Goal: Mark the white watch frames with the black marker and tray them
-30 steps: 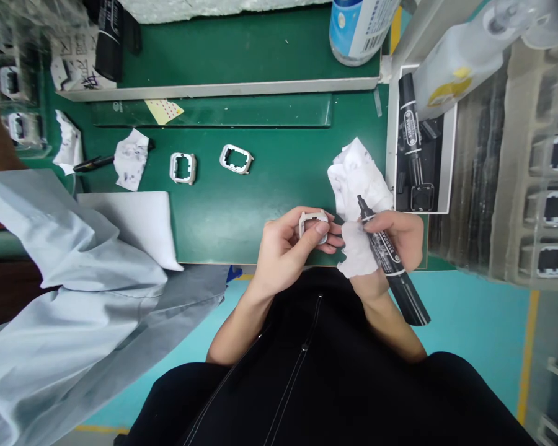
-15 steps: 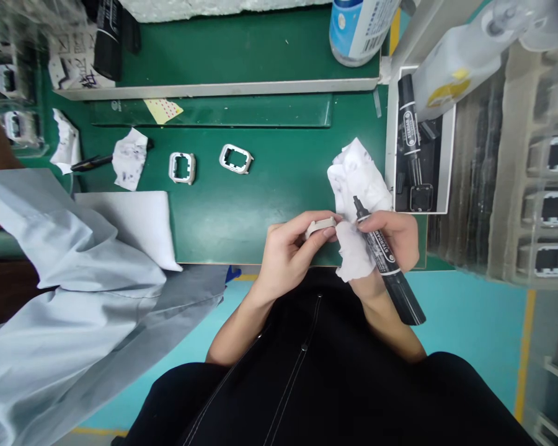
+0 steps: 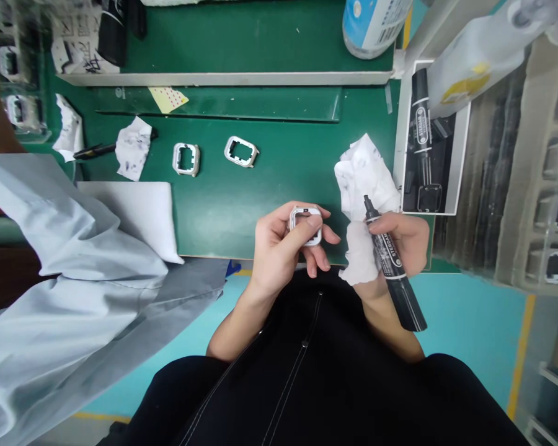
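My left hand (image 3: pixel 283 244) holds a small white watch-case frame (image 3: pixel 305 215), its open face turned up and the thumb across it. In my right hand (image 3: pixel 404 238) is a black marker (image 3: pixel 393 263), uncapped, its tip pointing away from me. That hand also keeps a crumpled white tissue (image 3: pixel 359 254) beside the marker. Just beyond lies another crumpled tissue (image 3: pixel 365 170) with dark smudges on the green table (image 3: pixel 214 217). Two more white frames rest farther left, one frame (image 3: pixel 186 159) upright to my view and the other frame (image 3: pixel 240 152) slightly turned.
A white box (image 3: pixel 460 167) at right contains another marker (image 3: pixel 421 118). Spray bottle (image 3: pixel 469 68) and stacked clear trays (image 3: pixel 539 186) stand beside it. At left, a person's grey sleeve (image 3: pixel 65 229) reaches over a white cloth (image 3: pixel 139 217). A low ledge (image 3: pixel 237 78) runs along the back.
My left hand has turned the frame from edge-on to face-up and moved slightly left, away from the tissue, its fingers spreading. The right hand still holds the marker and tissue.
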`<state>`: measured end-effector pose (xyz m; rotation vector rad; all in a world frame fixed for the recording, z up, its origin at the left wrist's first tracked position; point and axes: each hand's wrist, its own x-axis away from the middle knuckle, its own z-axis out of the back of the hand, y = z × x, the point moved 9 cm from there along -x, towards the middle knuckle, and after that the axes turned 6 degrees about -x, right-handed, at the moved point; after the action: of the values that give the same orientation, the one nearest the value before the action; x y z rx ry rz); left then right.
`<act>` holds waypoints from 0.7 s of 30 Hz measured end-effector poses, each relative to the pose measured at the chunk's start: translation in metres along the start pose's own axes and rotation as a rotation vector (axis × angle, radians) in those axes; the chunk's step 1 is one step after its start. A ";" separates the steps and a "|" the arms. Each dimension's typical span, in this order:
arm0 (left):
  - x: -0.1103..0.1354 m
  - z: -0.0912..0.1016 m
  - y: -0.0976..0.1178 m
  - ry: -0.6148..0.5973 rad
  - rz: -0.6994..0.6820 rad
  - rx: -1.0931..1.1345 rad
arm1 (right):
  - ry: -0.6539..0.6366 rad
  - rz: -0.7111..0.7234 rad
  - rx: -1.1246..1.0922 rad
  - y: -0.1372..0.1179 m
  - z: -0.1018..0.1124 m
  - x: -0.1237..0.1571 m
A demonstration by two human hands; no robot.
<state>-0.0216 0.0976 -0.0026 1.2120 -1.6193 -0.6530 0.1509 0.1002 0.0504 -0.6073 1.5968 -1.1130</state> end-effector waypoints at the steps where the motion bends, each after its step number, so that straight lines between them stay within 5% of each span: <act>1: 0.000 -0.001 0.000 0.000 0.000 0.015 | 0.002 0.000 0.003 0.000 0.001 0.000; 21: 0.008 -0.007 0.000 -0.023 -0.005 0.048 | -0.166 0.093 0.152 0.007 0.000 0.007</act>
<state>-0.0149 0.0908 0.0030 1.2475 -1.6598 -0.6370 0.1494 0.0978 0.0406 -0.5063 1.3711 -1.0746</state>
